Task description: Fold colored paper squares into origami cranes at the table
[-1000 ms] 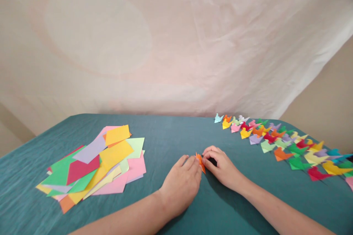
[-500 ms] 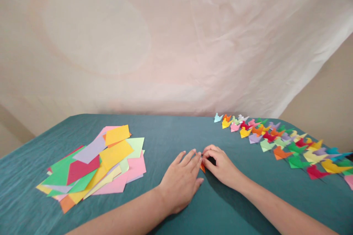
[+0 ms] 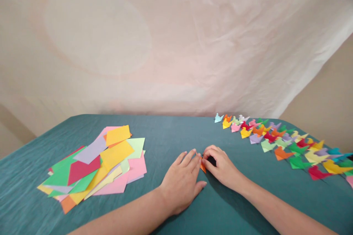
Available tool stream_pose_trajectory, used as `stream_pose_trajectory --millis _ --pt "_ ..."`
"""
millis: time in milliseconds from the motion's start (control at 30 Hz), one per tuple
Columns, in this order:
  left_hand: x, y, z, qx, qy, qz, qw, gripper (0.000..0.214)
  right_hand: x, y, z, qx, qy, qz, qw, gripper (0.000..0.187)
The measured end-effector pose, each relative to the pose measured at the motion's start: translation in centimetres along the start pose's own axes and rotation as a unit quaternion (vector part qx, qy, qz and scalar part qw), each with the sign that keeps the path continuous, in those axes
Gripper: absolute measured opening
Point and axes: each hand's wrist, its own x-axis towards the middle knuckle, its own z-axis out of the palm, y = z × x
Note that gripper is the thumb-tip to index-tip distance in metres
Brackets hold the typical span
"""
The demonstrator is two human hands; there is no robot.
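A small folded piece of orange paper [image 3: 203, 167] lies on the table between my hands, mostly hidden by my fingers. My left hand [image 3: 182, 180] rests flat and palm down, its fingertips over the paper's left side and its thumb stretched out to the right. From the other side my right hand [image 3: 220, 165] pinches the paper's right edge between thumb and curled fingers. How the paper is folded under the fingers cannot be seen.
A loose pile of coloured paper sheets [image 3: 117, 154] lies on the left. Several rows of folded paper birds [image 3: 282, 153] stand along the right side of the teal-covered table [image 3: 176, 128]. A pale cloth [image 3: 171, 44] hangs behind the table.
My left thumb has stretched a little farther right, and slightly more of the orange paper shows between my hands. My right hand has barely moved.
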Motion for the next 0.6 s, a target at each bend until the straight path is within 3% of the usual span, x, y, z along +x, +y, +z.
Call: stream_pose_trajectory --millis 600 --pt "0.04 0.0 -0.39 0.008 -0.007 -0.021 1.0 0.053 -0.36 -0.18 -0.61 0.031 0.003 -0.017 0.999 0.007"
